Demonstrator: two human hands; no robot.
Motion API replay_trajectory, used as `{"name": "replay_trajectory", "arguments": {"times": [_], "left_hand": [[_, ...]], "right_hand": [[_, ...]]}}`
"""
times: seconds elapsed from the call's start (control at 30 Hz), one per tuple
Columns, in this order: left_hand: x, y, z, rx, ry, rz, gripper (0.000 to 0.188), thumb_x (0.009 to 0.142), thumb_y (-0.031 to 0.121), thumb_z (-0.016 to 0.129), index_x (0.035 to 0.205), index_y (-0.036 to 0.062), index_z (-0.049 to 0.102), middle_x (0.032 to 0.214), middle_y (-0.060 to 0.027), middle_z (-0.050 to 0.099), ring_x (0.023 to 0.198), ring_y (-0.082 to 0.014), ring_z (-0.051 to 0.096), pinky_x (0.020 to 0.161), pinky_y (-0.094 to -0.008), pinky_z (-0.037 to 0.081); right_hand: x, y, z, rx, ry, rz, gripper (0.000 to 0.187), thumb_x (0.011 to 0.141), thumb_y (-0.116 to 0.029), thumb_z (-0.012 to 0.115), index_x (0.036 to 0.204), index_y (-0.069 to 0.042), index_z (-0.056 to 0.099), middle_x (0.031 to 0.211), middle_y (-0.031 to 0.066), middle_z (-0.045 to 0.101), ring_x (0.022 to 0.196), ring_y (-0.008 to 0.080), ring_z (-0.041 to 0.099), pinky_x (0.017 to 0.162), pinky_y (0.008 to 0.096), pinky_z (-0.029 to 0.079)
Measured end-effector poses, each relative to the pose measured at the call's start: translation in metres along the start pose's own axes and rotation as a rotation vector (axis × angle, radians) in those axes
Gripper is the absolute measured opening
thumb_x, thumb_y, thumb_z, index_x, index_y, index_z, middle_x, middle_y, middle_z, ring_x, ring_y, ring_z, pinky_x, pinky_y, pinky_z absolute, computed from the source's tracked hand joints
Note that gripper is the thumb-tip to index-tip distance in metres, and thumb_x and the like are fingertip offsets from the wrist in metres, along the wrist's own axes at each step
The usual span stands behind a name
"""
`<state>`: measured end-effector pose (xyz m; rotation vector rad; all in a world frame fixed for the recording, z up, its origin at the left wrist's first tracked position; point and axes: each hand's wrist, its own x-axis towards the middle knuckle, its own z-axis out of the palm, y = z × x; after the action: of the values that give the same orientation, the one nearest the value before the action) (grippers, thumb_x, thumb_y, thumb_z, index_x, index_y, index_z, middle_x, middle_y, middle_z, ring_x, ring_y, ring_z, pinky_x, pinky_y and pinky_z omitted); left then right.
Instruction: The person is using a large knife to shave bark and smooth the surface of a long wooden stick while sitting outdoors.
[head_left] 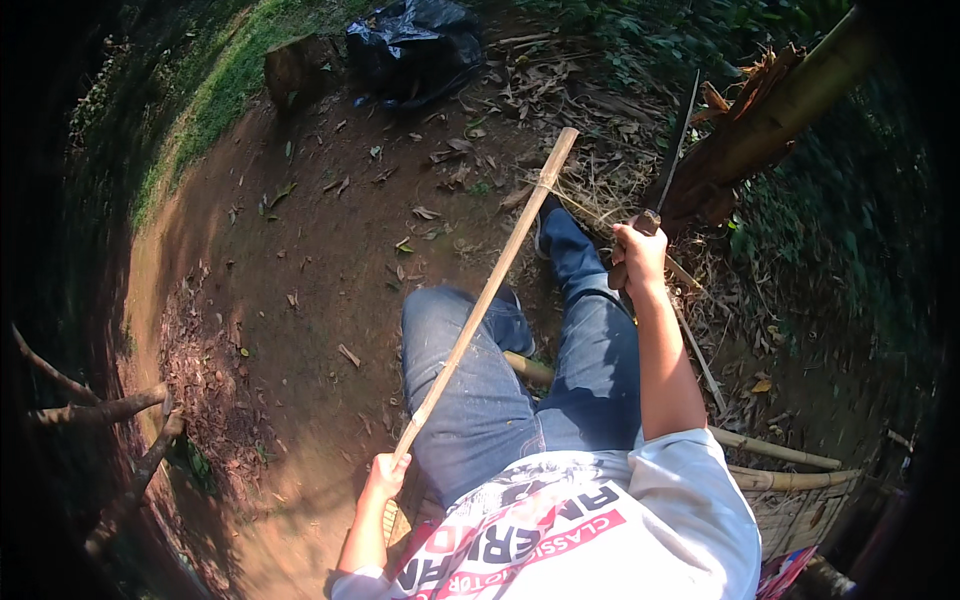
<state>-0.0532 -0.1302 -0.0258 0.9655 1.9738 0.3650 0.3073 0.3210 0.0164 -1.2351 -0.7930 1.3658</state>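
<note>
Two hands: both closed, each on its own thing.
Hidden: the dark fisheye rim swallows the far left, right and bottom edges; the stick's lower end disappears inside the left hand [385, 476]; the blade's handle is mostly covered by the right hand [638, 256]; the fingertips of both hands cannot be made out singly.
Stick [490, 285]: a long pale bamboo stick, slanting from the left hand at lower left up to the upper middle, crossing over the left thigh; its far end hangs above the dirt near a tuft of dry fibres.
Left fingers: wrapped round the stick's near end, beside the left knee.
Blade [675, 150]: a long thin dark blade, rising up and slightly right from the right hand toward the trunk.
Right fingers: clenched round the blade's handle, arm stretched forward over the right leg, well apart from the stick.
Legs [520, 370]: in blue jeans, stretched forward across bare ground, one shoe seen near the stick's far part.
Under the legs: a bamboo pole [528, 368] shows between the thighs.
Right side: a leaning trunk [770, 120] with dry husks, more bamboo poles [775, 455] and a woven bamboo panel [800, 505].
Far: a black plastic bag [415, 45] beside a stump [298, 68], grass on the left, dry leaves scattered on the dirt [300, 260].
Left edge: bare branches [110, 410], dim in shadow.
</note>
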Motion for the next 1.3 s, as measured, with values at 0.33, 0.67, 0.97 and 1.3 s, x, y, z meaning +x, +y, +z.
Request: {"name": "replay_trajectory", "arguments": {"times": [0.33,0.67,0.97,1.3], "left_hand": [[0.006,0.006,-0.017,0.096,-0.015,0.000,0.061,0.088,0.055,0.061,0.070,-0.0019,0.053,0.053,-0.0118,0.039,0.052,-0.0188,0.038,0.050,-0.0397,0.039],[0.015,0.023,-0.036,0.176,-0.074,-0.013,0.062,0.088,0.055,0.061,0.072,-0.0045,0.057,0.053,-0.0147,0.043,0.052,-0.0195,0.041,0.052,-0.0407,0.041],[0.016,0.001,-0.018,-0.027,0.008,0.042,0.070,0.090,0.061,0.055,0.062,-0.0018,0.044,0.053,-0.0031,0.036,0.056,-0.0128,0.037,0.049,-0.0381,0.035],[0.004,0.027,-0.030,0.014,0.086,0.032,0.048,0.089,0.044,0.066,0.076,-0.0020,0.064,0.056,-0.0082,0.053,0.051,-0.0184,0.049,0.052,-0.0370,0.042]], "right_hand": [[0.005,0.067,-0.036,-0.438,0.194,-0.151,0.008,0.073,0.000,0.061,0.073,-0.003,0.054,0.063,0.0013,0.055,0.053,0.0121,0.050,0.050,0.0293,0.042],[-0.006,0.073,-0.103,-0.529,0.280,-0.123,0.013,0.071,-0.005,0.064,0.073,-0.002,0.051,0.060,0.0018,0.047,0.053,0.0172,0.046,0.054,0.0368,0.041],[-0.060,0.061,-0.162,-0.683,0.459,0.128,0.012,0.072,-0.008,0.062,0.074,0.003,0.058,0.063,0.0088,0.060,0.060,0.0183,0.055,0.061,0.0366,0.046],[-0.079,0.068,-0.220,-1.558,0.279,-0.077,0.033,0.074,-0.017,0.063,0.102,-0.001,0.069,0.099,0.0215,0.069,0.098,0.0375,0.065,0.086,0.0446,0.049]]}}
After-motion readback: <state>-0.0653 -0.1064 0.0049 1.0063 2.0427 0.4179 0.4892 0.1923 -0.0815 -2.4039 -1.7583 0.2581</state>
